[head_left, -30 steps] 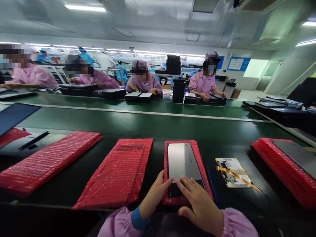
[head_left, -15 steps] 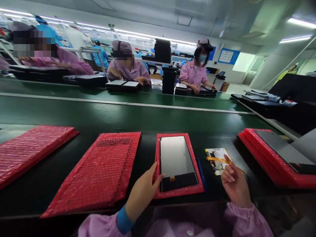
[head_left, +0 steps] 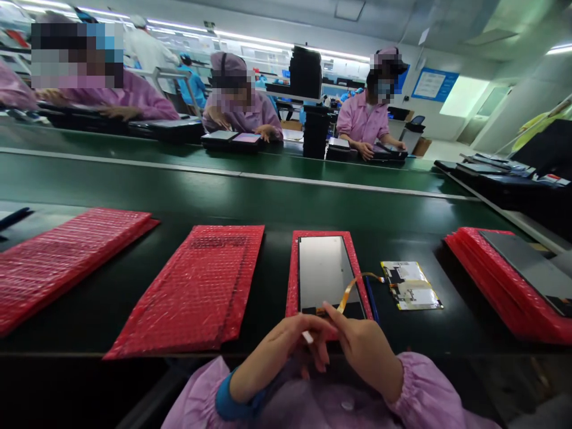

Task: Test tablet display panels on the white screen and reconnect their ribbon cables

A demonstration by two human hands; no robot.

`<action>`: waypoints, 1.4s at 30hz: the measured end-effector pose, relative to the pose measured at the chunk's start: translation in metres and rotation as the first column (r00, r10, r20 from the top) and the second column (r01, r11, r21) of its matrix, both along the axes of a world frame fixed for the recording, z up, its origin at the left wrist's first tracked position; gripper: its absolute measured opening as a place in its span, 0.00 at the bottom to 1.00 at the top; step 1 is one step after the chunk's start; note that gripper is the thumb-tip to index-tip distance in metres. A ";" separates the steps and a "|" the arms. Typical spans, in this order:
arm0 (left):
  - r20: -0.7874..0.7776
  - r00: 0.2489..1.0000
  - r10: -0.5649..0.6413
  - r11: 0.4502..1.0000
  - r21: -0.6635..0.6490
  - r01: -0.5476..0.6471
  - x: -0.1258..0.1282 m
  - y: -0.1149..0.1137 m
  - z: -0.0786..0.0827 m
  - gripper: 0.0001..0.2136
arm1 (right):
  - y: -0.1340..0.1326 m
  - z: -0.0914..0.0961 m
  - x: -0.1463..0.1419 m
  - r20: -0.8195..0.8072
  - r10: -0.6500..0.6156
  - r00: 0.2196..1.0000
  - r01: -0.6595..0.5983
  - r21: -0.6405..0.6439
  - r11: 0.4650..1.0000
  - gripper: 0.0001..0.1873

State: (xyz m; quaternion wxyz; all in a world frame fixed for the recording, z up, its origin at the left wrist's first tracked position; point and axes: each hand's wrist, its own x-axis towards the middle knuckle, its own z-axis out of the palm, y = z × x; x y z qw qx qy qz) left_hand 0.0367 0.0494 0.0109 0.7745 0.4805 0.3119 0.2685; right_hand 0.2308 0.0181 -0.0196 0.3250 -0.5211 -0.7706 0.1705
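Note:
A display panel [head_left: 322, 268] with a silver face and black lower strip lies on a red bubble-wrap sleeve [head_left: 292, 292] before me. My left hand [head_left: 283, 342] bends over the panel's near end, fingers curled; what it grips is hidden. My right hand [head_left: 369, 351] meets it there, holding the free end of an orange ribbon cable [head_left: 351, 290] by the panel's small connector tab [head_left: 320, 311]. The cable arches right to a small circuit board [head_left: 412, 286] lying flat on the table. A blue pen-like tool [head_left: 372, 298] rests beside the panel, partly covered.
A flat red bubble-wrap sleeve [head_left: 196, 286] and a red stack [head_left: 75, 256] lie to the left. At right, another red stack [head_left: 500, 286] bears a dark panel [head_left: 527, 262]. A green conveyor [head_left: 223, 196] runs beyond, with several co-workers [head_left: 364, 119] seated across it.
My right hand has carried the cable's end left from over the board to the panel's near end. My left hand has shifted from the panel's left edge to the same spot.

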 end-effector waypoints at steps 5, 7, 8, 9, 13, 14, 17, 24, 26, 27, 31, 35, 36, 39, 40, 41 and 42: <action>-0.083 0.978 0.190 0.963 0.208 -0.169 0.007 -0.002 0.002 0.16 | -0.012 0.007 0.000 -0.231 -0.072 0.970 0.061 -0.051 0.997 0.16; -0.074 0.977 0.198 0.940 0.297 -0.168 0.013 -0.004 0.001 0.18 | -0.013 0.007 -0.003 -0.380 -0.078 0.922 0.009 -0.180 0.984 0.14; -0.076 0.980 0.183 0.933 0.329 -0.149 0.016 -0.005 -0.001 0.20 | -0.012 0.006 -0.006 -0.457 -0.084 0.886 -0.042 -0.260 0.965 0.14; -0.078 0.982 0.174 0.925 0.354 -0.136 0.019 -0.006 -0.002 0.22 | -0.010 0.005 -0.008 -0.534 -0.108 0.838 -0.089 -0.329 0.940 0.16; -0.096 0.972 0.212 0.895 0.418 -0.154 0.022 -0.008 -0.013 0.27 | 0.004 -0.002 -0.016 -0.640 -0.228 0.734 -0.084 -0.417 0.905 0.22; -0.121 0.961 0.247 0.877 0.451 -0.168 0.021 -0.007 -0.017 0.27 | 0.007 -0.003 -0.015 -0.634 -0.240 0.735 -0.057 -0.410 0.910 0.22; -0.270 0.867 0.418 0.752 0.638 -0.164 0.010 0.000 -0.028 0.23 | 0.020 -0.005 -0.010 -0.616 -0.273 0.739 0.015 -0.390 0.921 0.19; -0.495 0.771 0.400 0.639 0.754 0.153 -0.006 0.010 -0.042 0.19 | 0.046 -0.009 -0.002 -0.554 -0.248 0.795 0.026 -0.376 0.926 0.14; -0.533 0.755 0.382 0.627 0.750 0.212 -0.005 0.011 -0.042 0.20 | 0.051 -0.010 -0.004 -0.544 -0.237 0.805 0.022 -0.372 0.928 0.12; -0.550 0.746 0.376 0.625 0.744 0.234 -0.004 0.011 -0.042 0.20 | 0.053 -0.011 -0.005 -0.539 -0.231 0.810 0.019 -0.370 0.929 0.12; -0.583 0.733 0.351 0.649 0.716 0.258 -0.003 0.013 -0.041 0.20 | 0.058 -0.013 -0.008 -0.523 -0.209 0.826 -0.002 -0.374 0.928 0.11; -0.553 0.763 0.335 0.664 0.713 0.225 -0.004 0.014 -0.041 0.11 | 0.059 -0.017 -0.006 -0.501 -0.195 0.843 -0.022 -0.394 0.919 0.12; -0.541 0.772 0.334 0.670 0.712 0.209 -0.004 0.014 -0.041 0.10 | 0.059 -0.018 -0.005 -0.496 -0.194 0.846 -0.023 -0.399 0.916 0.12; -0.500 0.792 0.350 0.690 0.709 0.142 -0.004 0.013 -0.040 0.10 | 0.059 -0.022 -0.004 -0.487 -0.194 0.852 -0.029 -0.414 0.910 0.12; -0.489 0.798 0.354 0.694 0.709 0.127 -0.004 0.013 -0.040 0.09 | 0.059 -0.023 -0.004 -0.486 -0.192 0.853 -0.034 -0.418 0.908 0.13; -0.479 0.801 0.358 0.695 0.710 0.115 -0.004 0.013 -0.039 0.09 | 0.059 -0.024 -0.004 -0.486 -0.188 0.854 -0.041 -0.422 0.906 0.13; -0.473 0.804 0.360 0.694 0.712 0.107 -0.004 0.012 -0.039 0.08 | 0.059 -0.025 -0.005 -0.486 -0.183 0.855 -0.049 -0.426 0.904 0.13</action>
